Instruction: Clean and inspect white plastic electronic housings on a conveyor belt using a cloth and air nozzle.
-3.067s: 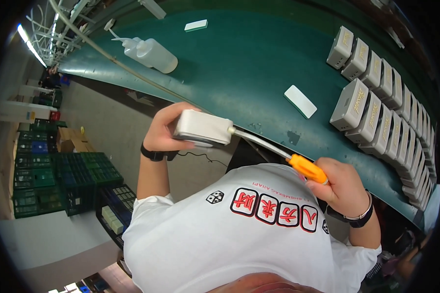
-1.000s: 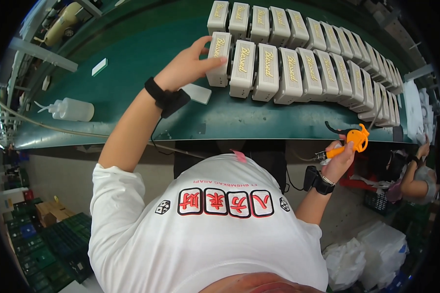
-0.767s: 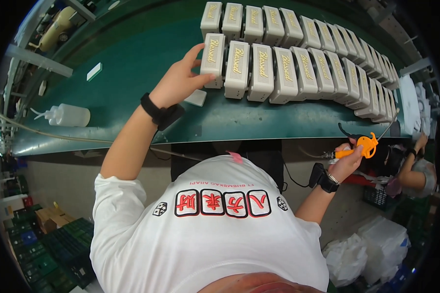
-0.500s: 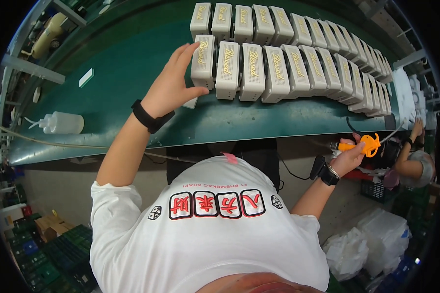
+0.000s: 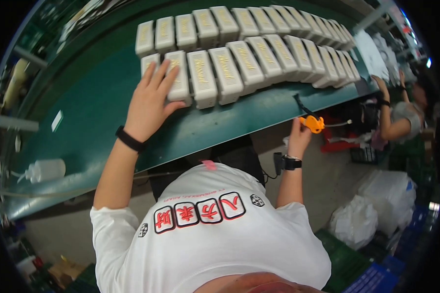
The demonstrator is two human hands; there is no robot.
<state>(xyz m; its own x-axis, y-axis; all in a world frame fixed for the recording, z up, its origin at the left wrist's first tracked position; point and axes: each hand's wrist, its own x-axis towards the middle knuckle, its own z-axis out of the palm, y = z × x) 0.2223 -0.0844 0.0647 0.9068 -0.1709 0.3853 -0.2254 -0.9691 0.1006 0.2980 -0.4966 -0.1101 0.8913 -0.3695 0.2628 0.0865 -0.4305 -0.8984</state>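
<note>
Two rows of cream boxy casings with grilles and gold lettering stand on the green work table; I cannot tell their exact kind. My left hand point(image 5: 150, 105) lies over the left end of the near row point(image 5: 228, 73). Its fingers are spread, resting over the two leftmost casings and hiding part of them, with the thumb beside the second casing point(image 5: 179, 83). Past the table's front edge, my right hand point(image 5: 299, 140) grips an orange air blow gun point(image 5: 314, 124) by one end. A thin pale hose trails off from the gun to the right.
The far row point(image 5: 205, 28) runs behind the near one. A squeeze bottle point(image 5: 49, 170) lies at the table's left, near a small white-and-green piece point(image 5: 57, 121). Another person point(image 5: 396, 119) works at the right end beside white sheeting point(image 5: 371, 56). White plastic bags point(image 5: 355, 220) sit on the floor.
My view has shifted, so the rows appear further left. My left hand has come from the end casing's side to lie over the first two casings. My right hand still holds the blow gun, now raised.
</note>
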